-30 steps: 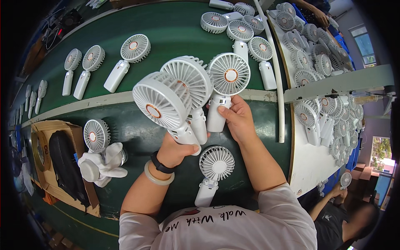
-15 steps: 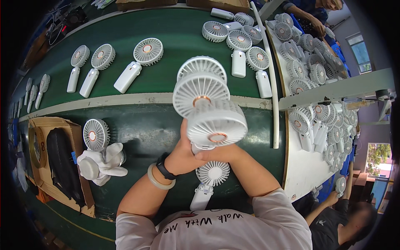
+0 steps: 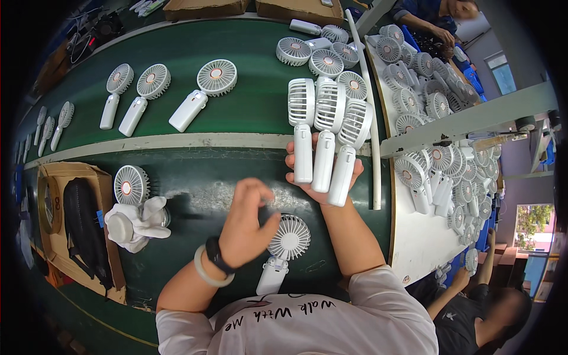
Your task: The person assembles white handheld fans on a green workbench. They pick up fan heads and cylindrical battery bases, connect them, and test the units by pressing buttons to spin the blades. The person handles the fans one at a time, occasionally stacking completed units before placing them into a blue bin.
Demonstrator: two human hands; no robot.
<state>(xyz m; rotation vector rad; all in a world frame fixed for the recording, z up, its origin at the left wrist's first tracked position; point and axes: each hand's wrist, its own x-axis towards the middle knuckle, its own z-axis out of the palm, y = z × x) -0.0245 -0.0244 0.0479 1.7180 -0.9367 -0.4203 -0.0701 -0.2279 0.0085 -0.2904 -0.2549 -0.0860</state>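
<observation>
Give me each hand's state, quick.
Left hand: holds nothing, fingers loosely curled above the green belt.
Right hand: closed on three white handheld fans.

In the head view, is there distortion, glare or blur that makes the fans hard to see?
Head view: fisheye bends the belt edge and darkens the corners; soft even light, faint sheen on the belt near the left hand; the three fans in the right hand are sharp; the fan pile at the right is small and crowded.
</observation>
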